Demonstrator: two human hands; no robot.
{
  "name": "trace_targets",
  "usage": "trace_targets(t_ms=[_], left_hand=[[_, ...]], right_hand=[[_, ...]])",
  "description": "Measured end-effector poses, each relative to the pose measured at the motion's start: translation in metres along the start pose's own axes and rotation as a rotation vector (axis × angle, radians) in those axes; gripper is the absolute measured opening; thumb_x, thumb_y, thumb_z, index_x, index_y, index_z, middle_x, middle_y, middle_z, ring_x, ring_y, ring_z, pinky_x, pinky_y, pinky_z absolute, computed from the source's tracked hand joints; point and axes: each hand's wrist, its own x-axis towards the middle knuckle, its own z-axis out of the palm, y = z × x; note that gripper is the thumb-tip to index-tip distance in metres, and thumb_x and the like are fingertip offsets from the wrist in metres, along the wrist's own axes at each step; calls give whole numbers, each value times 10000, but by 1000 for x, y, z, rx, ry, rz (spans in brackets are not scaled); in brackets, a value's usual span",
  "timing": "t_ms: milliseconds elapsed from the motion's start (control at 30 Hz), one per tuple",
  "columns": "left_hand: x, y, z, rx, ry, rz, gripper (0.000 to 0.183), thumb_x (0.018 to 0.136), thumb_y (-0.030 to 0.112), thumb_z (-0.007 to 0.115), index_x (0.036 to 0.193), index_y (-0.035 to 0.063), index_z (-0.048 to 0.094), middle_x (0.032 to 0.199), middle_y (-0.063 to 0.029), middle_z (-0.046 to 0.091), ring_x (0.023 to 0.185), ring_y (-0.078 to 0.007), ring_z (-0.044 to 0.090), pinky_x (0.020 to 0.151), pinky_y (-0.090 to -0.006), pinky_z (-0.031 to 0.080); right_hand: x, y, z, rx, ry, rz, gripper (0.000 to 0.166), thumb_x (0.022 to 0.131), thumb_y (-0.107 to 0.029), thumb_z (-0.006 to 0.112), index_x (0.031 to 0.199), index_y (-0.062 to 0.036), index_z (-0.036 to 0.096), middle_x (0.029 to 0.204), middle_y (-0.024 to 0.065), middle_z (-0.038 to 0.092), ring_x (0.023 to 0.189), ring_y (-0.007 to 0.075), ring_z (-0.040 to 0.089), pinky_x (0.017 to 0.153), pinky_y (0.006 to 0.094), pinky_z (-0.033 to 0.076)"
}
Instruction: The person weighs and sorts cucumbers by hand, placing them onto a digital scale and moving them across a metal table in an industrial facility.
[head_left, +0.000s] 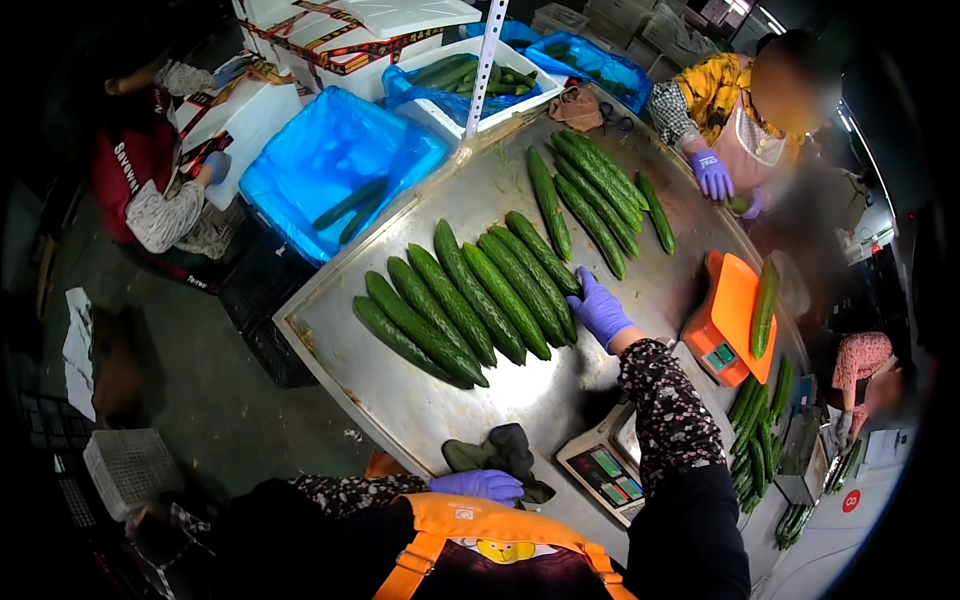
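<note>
My right hand (602, 311), in a purple glove, grips the near end of a cucumber (541, 251) between thumb and fingers. That cucumber lies at the right end of a slanting row of several cucumbers (455, 300) on the metal table (330, 326). Beyond it, a second group of cucumbers (600, 191) lies side by side. My left hand (480, 485), also gloved in purple, rests at the table's near edge beside a dark cloth (499, 454). Its fingers lie close together, partly hidden. A weighing scale (604, 472) with a lit display stands by my right forearm.
An orange scale (727, 315) carries one cucumber (764, 307). Past the far-left edge stand a blue-lined crate (300, 165) and a foam box (551, 86) of cucumbers. A perforated post (486, 67) rises there. Co-workers stand at the left (161, 172) and far right (739, 112).
</note>
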Motion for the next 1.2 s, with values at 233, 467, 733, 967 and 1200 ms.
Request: trace_targets(t_ms=[233, 467, 733, 967, 1200], left_hand=[[-21, -11, -36, -310, 124, -189, 122, 871, 150, 565, 968, 86, 604, 986, -111, 594, 946, -257, 597, 821, -366, 493], [-19, -15, -44, -246, 40, -152, 147, 854, 159, 584, 975, 86, 621, 973, -101, 613, 924, -262, 612, 800, -382, 503], [-10, -16, -43, -152, -68, -194, 175, 834, 170, 606, 984, 87, 640, 959, -89, 635, 899, -267, 629, 777, -400, 514], [5, -14, -48, -28, -11, -208, 127, 760, 168, 666, 857, 94, 632, 800, -69, 624, 750, -287, 622, 654, -414, 501], [19, -3, -68, 14, -69, -233, 87, 796, 162, 627, 854, 104, 600, 806, -68, 591, 778, -287, 601, 693, -436, 486]], right_hand=[[75, -40, 12, -161, 308, -27, 860, 805, -438, 775, 1416, 3, 360, 1027, 262, 665, 983, 418, 648, 900, 476, 512], [120, -38, 4, 308, 173, 164, 822, 683, -324, 841, 1333, 49, 504, 1135, 271, 664, 1059, 374, 652, 956, 403, 509], [-108, -17, -114, -30, 249, 189, 853, 691, -362, 781, 1386, 10, 454, 1241, 256, 590, 1161, 407, 575, 993, 447, 472], [-308, 28, -84, 124, 359, 597, 857, 707, -319, 801, 1407, 1, 425, 1268, 253, 577, 1178, 391, 573, 1007, 415, 464], [-341, 36, -58, -12, 370, 702, 1030, 708, -533, 820, 1448, 34, 382, 1313, 304, 530, 1211, 446, 524, 1028, 459, 443]])
